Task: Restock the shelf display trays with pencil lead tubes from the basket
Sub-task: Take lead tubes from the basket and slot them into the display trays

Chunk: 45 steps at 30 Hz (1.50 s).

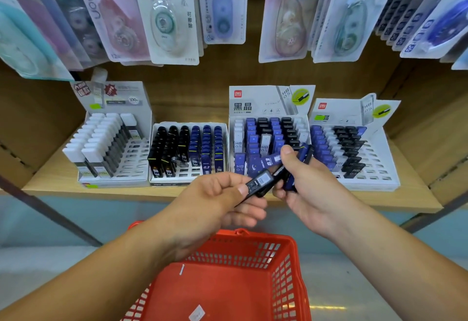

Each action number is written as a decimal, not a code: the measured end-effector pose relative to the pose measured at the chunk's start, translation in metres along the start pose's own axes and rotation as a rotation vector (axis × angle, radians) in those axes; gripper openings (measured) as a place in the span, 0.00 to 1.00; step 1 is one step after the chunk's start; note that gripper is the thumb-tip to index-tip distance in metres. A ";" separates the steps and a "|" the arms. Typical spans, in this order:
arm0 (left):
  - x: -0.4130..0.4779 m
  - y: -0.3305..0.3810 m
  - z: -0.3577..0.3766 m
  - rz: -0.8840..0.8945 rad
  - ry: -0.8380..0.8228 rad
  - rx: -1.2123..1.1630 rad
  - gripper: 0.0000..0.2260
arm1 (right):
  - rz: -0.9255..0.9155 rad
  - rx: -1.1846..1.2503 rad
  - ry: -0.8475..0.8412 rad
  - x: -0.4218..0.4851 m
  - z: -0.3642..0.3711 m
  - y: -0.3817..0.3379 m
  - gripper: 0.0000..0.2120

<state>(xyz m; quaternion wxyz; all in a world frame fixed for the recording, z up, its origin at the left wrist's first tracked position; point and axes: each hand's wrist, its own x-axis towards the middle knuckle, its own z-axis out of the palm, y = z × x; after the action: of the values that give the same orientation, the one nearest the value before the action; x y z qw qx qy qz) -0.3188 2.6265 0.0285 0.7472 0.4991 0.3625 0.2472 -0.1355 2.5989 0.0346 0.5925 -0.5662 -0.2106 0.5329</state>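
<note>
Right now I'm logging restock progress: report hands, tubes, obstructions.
Left hand pinching a black lead tube. Right hand gripping several blue lead tubes. Red basket below the hands. Nothing between hands and display trays.

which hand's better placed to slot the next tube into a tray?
Left, probably. The left hand pinches a single black tube, and the half-black tray, with free front slots, sits just ahead of it. The right hand grips a bundle of blue tubes, so it is busier.

There are four display trays [114,181], one shelf [50,181] and one red basket [288,282]. Two hands show, left hand [215,201] and right hand [314,189]. The lead tubes [262,181] are beyond counting.
</note>
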 end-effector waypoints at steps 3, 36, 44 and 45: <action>0.001 0.001 -0.002 0.023 0.083 0.094 0.07 | -0.035 -0.026 0.052 -0.001 -0.001 -0.003 0.11; 0.070 0.013 0.104 0.192 0.032 0.566 0.20 | 0.082 0.067 -0.121 -0.015 -0.116 -0.027 0.05; 0.136 0.034 0.149 0.377 0.168 0.649 0.13 | 0.013 0.198 0.178 0.002 -0.167 -0.030 0.14; 0.148 0.035 0.156 0.428 0.159 0.684 0.13 | 0.009 0.211 0.184 0.003 -0.171 -0.031 0.10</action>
<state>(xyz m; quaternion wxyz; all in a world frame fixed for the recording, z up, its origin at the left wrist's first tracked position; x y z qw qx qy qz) -0.1054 2.6600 0.0548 0.4396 0.7623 0.3680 0.3002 0.0241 2.5318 0.0149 0.6631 -0.5481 -0.0958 0.5007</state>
